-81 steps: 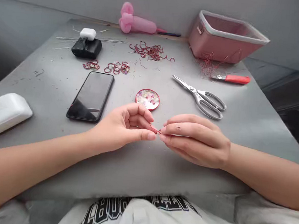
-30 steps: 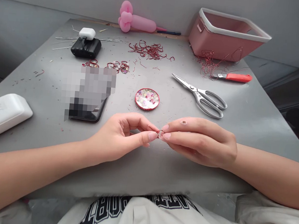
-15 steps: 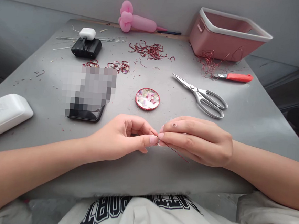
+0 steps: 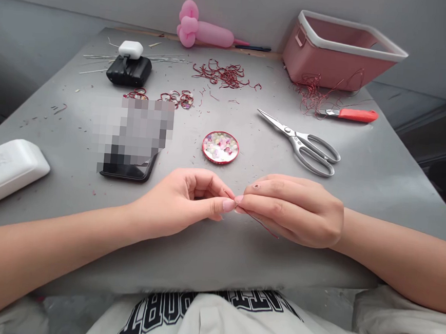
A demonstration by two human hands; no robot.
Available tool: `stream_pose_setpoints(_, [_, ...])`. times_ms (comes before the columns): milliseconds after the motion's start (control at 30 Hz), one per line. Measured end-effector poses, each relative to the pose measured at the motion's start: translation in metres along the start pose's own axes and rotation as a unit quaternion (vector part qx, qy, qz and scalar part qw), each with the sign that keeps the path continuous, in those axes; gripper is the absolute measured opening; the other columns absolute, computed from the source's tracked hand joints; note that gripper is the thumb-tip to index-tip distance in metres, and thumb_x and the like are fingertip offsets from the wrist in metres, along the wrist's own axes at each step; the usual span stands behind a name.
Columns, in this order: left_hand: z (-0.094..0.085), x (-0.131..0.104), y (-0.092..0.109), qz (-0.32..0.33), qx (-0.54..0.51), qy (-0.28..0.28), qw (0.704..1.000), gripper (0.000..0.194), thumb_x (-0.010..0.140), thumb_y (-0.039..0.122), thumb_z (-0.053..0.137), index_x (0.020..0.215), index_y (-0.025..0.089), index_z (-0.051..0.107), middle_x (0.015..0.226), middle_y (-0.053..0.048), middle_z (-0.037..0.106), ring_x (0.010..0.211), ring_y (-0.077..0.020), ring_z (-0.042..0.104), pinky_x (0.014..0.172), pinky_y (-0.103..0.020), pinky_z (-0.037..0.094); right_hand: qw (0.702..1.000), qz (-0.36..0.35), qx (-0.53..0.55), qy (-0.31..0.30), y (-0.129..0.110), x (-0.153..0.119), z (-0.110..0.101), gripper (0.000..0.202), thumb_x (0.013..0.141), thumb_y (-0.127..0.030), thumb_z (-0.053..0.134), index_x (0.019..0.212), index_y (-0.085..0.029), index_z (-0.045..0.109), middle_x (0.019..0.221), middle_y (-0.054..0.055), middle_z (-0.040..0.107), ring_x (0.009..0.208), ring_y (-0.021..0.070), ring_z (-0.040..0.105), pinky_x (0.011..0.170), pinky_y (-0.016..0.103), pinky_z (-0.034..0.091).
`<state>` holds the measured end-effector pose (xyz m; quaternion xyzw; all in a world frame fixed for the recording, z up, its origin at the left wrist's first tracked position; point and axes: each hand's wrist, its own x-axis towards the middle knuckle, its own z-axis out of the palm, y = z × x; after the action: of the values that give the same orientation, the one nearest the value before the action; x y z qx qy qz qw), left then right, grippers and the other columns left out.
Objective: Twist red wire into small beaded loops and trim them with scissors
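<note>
My left hand (image 4: 177, 202) and my right hand (image 4: 295, 208) meet fingertip to fingertip low over the grey table (image 4: 239, 256), near its front edge. Both pinch a thin red wire (image 4: 264, 227), whose loose end trails down and to the right below my right fingers. The part between the fingertips is mostly hidden. Just beyond the hands lies a small round red lid (image 4: 220, 148) full of pale beads.
Steel scissors (image 4: 302, 142) lie right of the lid, a red-handled cutter (image 4: 350, 114) and a pink bin (image 4: 342, 50) further back. A phone (image 4: 132, 139), finished wire rings (image 4: 174, 99), red wire scraps (image 4: 222, 75), a black case (image 4: 129, 69) and a white box (image 4: 6, 168) lie left.
The hands stay pinched together on the wire. Since one second ago a loose wire tail has appeared below my right fingers; the fingers have shifted slightly.
</note>
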<state>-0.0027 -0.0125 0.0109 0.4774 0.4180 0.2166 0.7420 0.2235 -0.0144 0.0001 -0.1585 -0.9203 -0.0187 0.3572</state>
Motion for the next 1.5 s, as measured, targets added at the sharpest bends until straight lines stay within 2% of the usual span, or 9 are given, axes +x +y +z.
stream_pose_setpoints(167, [0.001, 0.001, 0.000, 0.031, 0.011, 0.013, 0.999, 0.017, 0.072, 0.022, 0.087, 0.084, 0.020, 0.077, 0.081, 0.002, 0.075, 0.079, -0.0112, 0.066, 0.076, -0.022, 0.052, 1.000, -0.001, -0.012, 0.011, 0.000, -0.001, 0.001, 0.013, 0.091, -0.003, 0.063, 0.101, -0.010, 0.066, 0.084, 0.008, 0.070, 0.073, 0.0118, 0.065, 0.071, 0.024, 0.061])
stream_pose_setpoints(367, [0.001, 0.002, 0.000, 0.039, -0.006, 0.012, 0.999, 0.020, 0.071, 0.025, 0.089, 0.085, 0.020, 0.076, 0.084, 0.002, 0.077, 0.080, -0.0118, 0.068, 0.080, -0.023, 0.055, 1.000, 0.001, -0.019, 0.000, -0.001, -0.002, 0.001, 0.014, 0.089, -0.005, 0.065, 0.102, -0.012, 0.066, 0.083, 0.007, 0.072, 0.074, 0.0128, 0.069, 0.073, 0.024, 0.063])
stream_pose_setpoints(500, [0.001, 0.001, -0.001, 0.029, -0.003, 0.024, 0.999, 0.023, 0.068, 0.026, 0.090, 0.085, 0.020, 0.076, 0.088, 0.000, 0.078, 0.084, -0.0153, 0.070, 0.082, -0.027, 0.056, 0.999, 0.020, 0.003, 0.029, -0.001, -0.001, 0.002, 0.013, 0.089, -0.003, 0.066, 0.099, -0.011, 0.066, 0.080, 0.007, 0.072, 0.073, 0.0122, 0.070, 0.069, 0.022, 0.063])
stream_pose_setpoints(667, [0.002, 0.001, 0.000, 0.027, -0.018, 0.029, 0.999, 0.020, 0.067, 0.021, 0.091, 0.081, 0.021, 0.078, 0.079, 0.004, 0.077, 0.076, -0.0110, 0.069, 0.078, -0.021, 0.055, 0.999, 0.033, 0.019, 0.032, -0.001, 0.000, 0.004, 0.012, 0.092, -0.004, 0.062, 0.096, -0.014, 0.066, 0.081, 0.006, 0.073, 0.075, 0.0109, 0.072, 0.072, 0.020, 0.063])
stream_pose_setpoints(833, [0.003, 0.000, 0.000, 0.026, -0.019, 0.028, 0.999, 0.017, 0.067, 0.018, 0.090, 0.078, 0.020, 0.078, 0.078, 0.004, 0.078, 0.080, -0.0096, 0.070, 0.077, -0.017, 0.054, 1.000, 0.011, 0.007, 0.021, 0.001, 0.001, 0.003, 0.008, 0.089, -0.004, 0.066, 0.095, -0.010, 0.066, 0.077, 0.009, 0.070, 0.071, 0.0138, 0.067, 0.071, 0.027, 0.064])
stream_pose_setpoints(1067, [0.003, -0.002, -0.001, 0.026, -0.006, 0.031, 0.999, 0.015, 0.068, 0.016, 0.088, 0.076, 0.018, 0.076, 0.081, 0.003, 0.079, 0.081, -0.0105, 0.071, 0.077, -0.017, 0.055, 1.000, -0.003, 0.005, 0.021, 0.003, 0.003, 0.003, 0.010, 0.087, -0.004, 0.067, 0.093, -0.012, 0.065, 0.078, 0.008, 0.068, 0.081, 0.0183, 0.066, 0.072, 0.031, 0.063])
stream_pose_setpoints(1233, [0.003, -0.002, -0.002, 0.035, 0.026, 0.024, 0.999, 0.012, 0.070, 0.016, 0.085, 0.077, 0.018, 0.075, 0.079, 0.003, 0.078, 0.080, -0.0108, 0.072, 0.075, -0.017, 0.056, 0.999, -0.003, 0.021, 0.026, 0.002, 0.002, 0.007, 0.007, 0.089, -0.004, 0.063, 0.089, -0.010, 0.063, 0.081, 0.010, 0.067, 0.084, 0.0195, 0.064, 0.077, 0.035, 0.062])
stream_pose_setpoints(1367, [0.004, -0.001, -0.005, 0.053, 0.041, 0.028, 0.997, 0.009, 0.072, 0.015, 0.081, 0.077, 0.018, 0.074, 0.080, 0.003, 0.079, 0.079, -0.0098, 0.073, 0.071, -0.015, 0.056, 0.999, 0.018, 0.031, 0.024, 0.002, 0.000, 0.011, 0.005, 0.094, -0.009, 0.059, 0.089, -0.011, 0.060, 0.084, 0.012, 0.066, 0.084, 0.0187, 0.061, 0.078, 0.036, 0.061])
stream_pose_setpoints(1500, [0.006, -0.003, -0.007, 0.088, 0.075, 0.046, 0.992, 0.005, 0.073, 0.015, 0.078, 0.077, 0.017, 0.075, 0.076, 0.004, 0.078, 0.073, -0.0087, 0.073, 0.066, -0.013, 0.056, 1.000, -0.002, 0.028, -0.013, 0.002, -0.002, 0.014, 0.010, 0.099, -0.011, 0.049, 0.093, -0.012, 0.056, 0.083, 0.012, 0.064, 0.083, 0.0192, 0.059, 0.078, 0.037, 0.060])
